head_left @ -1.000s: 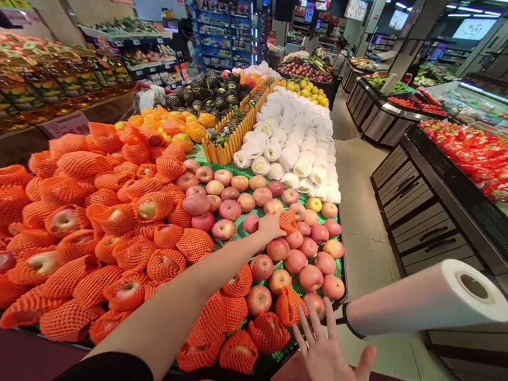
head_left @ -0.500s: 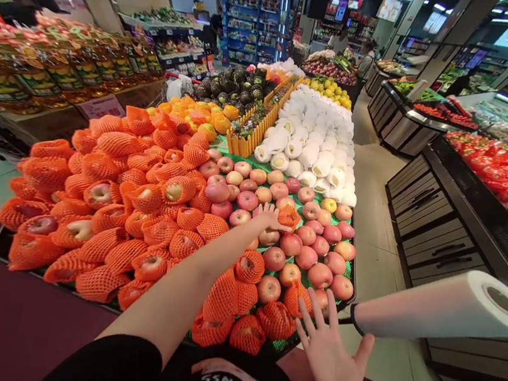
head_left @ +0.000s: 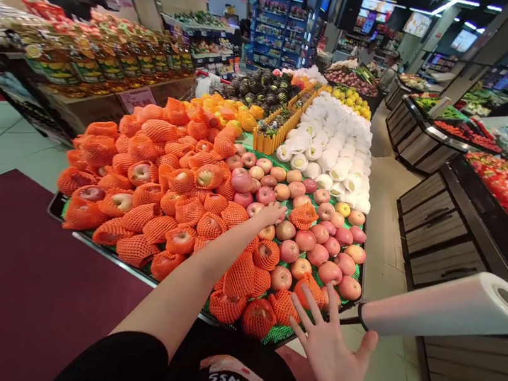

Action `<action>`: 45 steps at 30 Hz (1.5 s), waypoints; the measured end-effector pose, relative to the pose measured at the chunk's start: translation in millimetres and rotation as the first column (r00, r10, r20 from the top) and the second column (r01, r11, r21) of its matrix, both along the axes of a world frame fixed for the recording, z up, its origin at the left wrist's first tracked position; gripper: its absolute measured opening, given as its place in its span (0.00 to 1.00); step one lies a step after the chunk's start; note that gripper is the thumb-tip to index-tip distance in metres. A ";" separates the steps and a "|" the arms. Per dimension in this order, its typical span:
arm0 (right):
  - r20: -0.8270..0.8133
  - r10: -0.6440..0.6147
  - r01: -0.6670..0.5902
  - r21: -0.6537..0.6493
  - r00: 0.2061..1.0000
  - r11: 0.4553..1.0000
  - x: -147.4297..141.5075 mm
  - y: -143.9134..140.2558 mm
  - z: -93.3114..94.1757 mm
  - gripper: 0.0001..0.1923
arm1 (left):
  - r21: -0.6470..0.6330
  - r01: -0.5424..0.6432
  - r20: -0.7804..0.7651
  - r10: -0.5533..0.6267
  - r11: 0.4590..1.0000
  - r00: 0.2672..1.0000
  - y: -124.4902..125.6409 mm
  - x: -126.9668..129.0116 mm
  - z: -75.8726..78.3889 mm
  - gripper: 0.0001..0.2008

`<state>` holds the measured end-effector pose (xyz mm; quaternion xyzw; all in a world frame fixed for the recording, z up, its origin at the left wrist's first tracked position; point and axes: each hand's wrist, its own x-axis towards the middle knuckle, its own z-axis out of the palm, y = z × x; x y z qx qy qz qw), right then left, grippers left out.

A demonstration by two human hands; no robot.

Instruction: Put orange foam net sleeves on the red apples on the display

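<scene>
My left hand reaches over the loose pink-red apples in the middle of the display. Its fingers are bent down around an apple, which the hand mostly hides. Just right of it lies an apple in an orange foam net, apart from my fingers. Bare apples surround that one. My right hand is held up at the near right corner of the display, palm showing and fingers spread, with nothing in it. Behind its fingertips sits another orange-netted apple.
Many orange-netted apples are heaped on the left. White-wrapped fruit lies behind the bare apples, beside a small yellow fence. A large plastic bag roll juts out at right. Oil bottles stand at left; people are far back.
My view has turned slightly left. My left hand's spread fingers have curled down, slightly farther left of the netted apple. My right hand stays raised and spread.
</scene>
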<state>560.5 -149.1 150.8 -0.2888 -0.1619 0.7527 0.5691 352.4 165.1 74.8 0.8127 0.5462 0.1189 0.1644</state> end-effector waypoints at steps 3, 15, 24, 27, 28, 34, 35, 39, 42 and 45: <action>0.019 0.019 -0.019 -0.020 1.000 1.000 1.9 -7.0 -12.2 0.54 | 0.031 -0.059 0.103 0.056 0.998 0.993 -9.5 -1.6 0.6 0.30; 0.087 0.155 -0.157 0.012 0.984 0.988 -15.4 16.2 -51.0 0.50 | -0.277 -0.166 0.834 0.322 0.946 0.447 -65.3 -43.5 20.0 0.28; 0.076 0.282 -0.283 -0.005 0.956 0.959 -160.8 27.5 -39.5 0.39 | -0.291 0.246 0.956 0.272 0.925 0.109 -203.1 -146.4 17.9 0.30; 0.101 0.346 -0.350 0.028 0.933 0.936 -228.4 25.0 -53.3 0.31 | -0.182 0.209 0.959 0.127 0.961 0.255 -235.2 -201.9 23.3 0.35; 0.107 0.352 -0.357 0.030 0.930 0.934 -251.2 24.3 -57.8 0.31 | -0.144 0.204 0.944 0.073 0.968 0.321 -244.0 -221.5 23.9 0.37; 0.121 0.267 -0.264 -0.036 0.956 0.964 -362.1 20.2 -70.5 0.30 | -0.018 0.261 0.848 -0.124 0.965 0.515 -273.6 -329.8 25.6 0.45; 0.126 0.251 -0.248 -0.040 0.960 0.968 -373.6 18.9 -69.5 0.29 | -0.016 0.276 0.849 -0.132 0.961 0.511 -274.6 -342.7 26.8 0.46; 0.167 0.227 -0.225 -0.037 0.959 0.974 -395.8 14.8 -61.9 0.31 | -0.061 0.295 0.902 -0.074 0.954 0.426 -270.3 -371.5 30.3 0.37; 0.235 0.181 -0.180 -0.030 0.955 0.983 -387.6 17.6 -63.1 0.34 | -0.166 0.259 0.973 0.115 0.952 0.198 -261.9 -375.5 29.5 0.28; 0.400 0.068 -0.069 -0.012 0.914 0.998 -364.3 27.8 -72.1 0.35 | -0.293 0.379 0.901 0.386 0.878 -0.196 -252.5 -377.2 31.8 0.30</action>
